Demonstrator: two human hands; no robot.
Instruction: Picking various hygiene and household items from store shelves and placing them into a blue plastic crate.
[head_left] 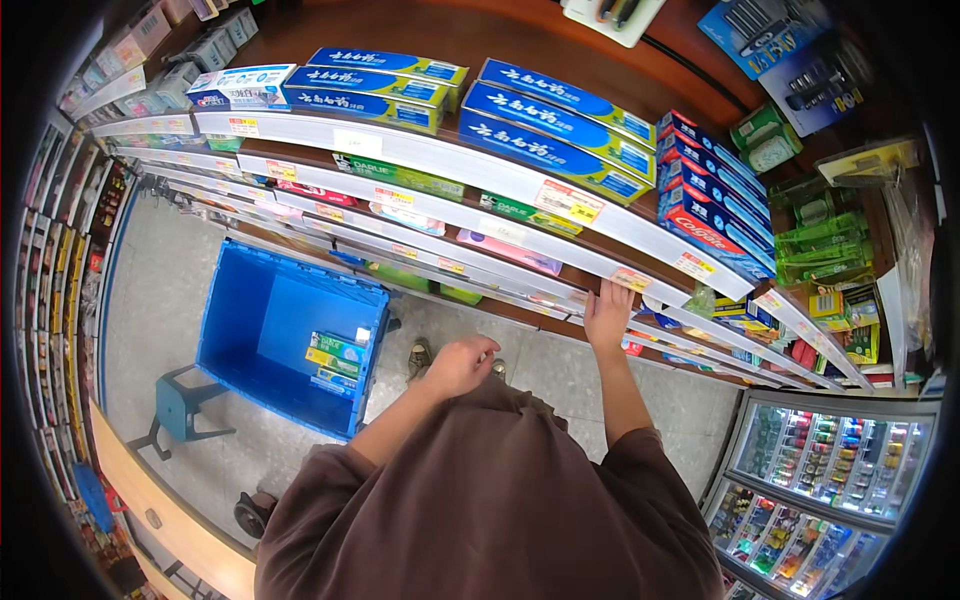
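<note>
While right hand (607, 318) is touching shelf (662, 291) front edge, opened out, left hand (464, 366) is hovering half-curled. Grip there: cannot tell.

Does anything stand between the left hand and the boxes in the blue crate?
Sideways, yes: the right wall of the blue crate lies between the left hand and the boxes. From above, nothing visible blocks them; the top is open.

Left hand (465, 366) hung loosely curled, right of blue crate (305, 290). Right hand (607, 318) touched shelf edge (659, 289), farther right of crate. Small boxes (335, 352) lay inside crate.
</note>
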